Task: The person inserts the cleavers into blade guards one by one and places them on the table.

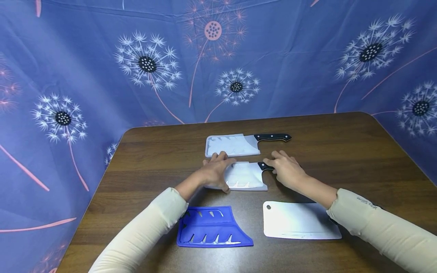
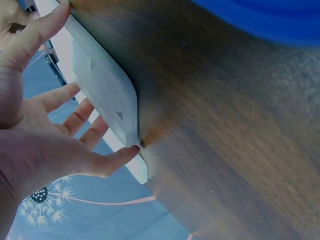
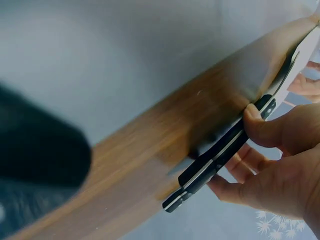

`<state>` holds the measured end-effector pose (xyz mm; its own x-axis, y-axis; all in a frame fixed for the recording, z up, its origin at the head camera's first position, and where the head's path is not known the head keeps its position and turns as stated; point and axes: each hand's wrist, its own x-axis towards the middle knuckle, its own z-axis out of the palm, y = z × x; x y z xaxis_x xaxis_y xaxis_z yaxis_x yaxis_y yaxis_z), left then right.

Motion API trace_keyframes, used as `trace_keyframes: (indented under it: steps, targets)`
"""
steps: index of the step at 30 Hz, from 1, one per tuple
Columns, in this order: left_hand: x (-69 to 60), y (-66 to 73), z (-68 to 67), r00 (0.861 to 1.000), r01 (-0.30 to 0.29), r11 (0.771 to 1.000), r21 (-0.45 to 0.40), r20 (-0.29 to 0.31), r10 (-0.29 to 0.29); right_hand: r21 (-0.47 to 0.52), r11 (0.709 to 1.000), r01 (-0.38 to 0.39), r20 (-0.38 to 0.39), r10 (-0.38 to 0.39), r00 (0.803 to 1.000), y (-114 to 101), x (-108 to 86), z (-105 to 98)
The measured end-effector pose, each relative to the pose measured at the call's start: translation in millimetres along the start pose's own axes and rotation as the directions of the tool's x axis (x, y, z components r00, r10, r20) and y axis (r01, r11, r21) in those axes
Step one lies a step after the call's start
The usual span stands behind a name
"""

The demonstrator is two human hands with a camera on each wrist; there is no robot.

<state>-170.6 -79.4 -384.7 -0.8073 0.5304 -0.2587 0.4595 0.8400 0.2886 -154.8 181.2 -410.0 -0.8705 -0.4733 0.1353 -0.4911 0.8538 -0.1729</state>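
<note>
A cleaver in a white sheath [image 1: 245, 176] lies between the hands. Across the sheath's left part spreads my left hand [image 1: 214, 172], thumb at the near edge and fingers at the far edge; the left wrist view shows the fingertips against the sheath [image 2: 107, 95]. My right hand [image 1: 288, 170] pinches the black handle [image 1: 265, 166], with the thumb on one side and fingers on the other, as in the right wrist view, where the handle [image 3: 220, 150] shows at length. In the head view my fingers hide most of that handle.
Behind lies another cleaver in a white sheath [image 1: 232, 146], its black handle pointing right. Nearer me are a blue sheath [image 1: 211, 227] on the left and a bare cleaver blade [image 1: 297, 222] on the right, partly under my right forearm. A patterned blue cloth [image 1: 273, 57] hangs behind the table [image 1: 153, 151].
</note>
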Motion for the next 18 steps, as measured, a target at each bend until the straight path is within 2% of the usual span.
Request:
trace_keyframes:
  steps: [5, 10, 18]
  targets:
    - [-3.1, 0.7, -0.2, 1.0, 0.001, 1.0, 0.013, -0.002, -0.001, 0.043, 0.999, -0.001, 0.023, 0.0, 1.0, 3.4, -0.2, -1.2]
    - [-7.9, 2.7, -4.2, 0.999, -0.008, 1.0, 0.004, -0.036, 0.008, 0.048, 0.999, 0.009, 0.02, -0.01, 1.0, 6.2, -2.3, -2.2]
    - [-25.2, 1.0, -10.2, 0.986, -0.08, 0.99, -0.117, -0.159, 0.06, 0.064, 0.998, 0.027, -0.092, -0.021, 0.996, 12.1, -20.6, -16.1]
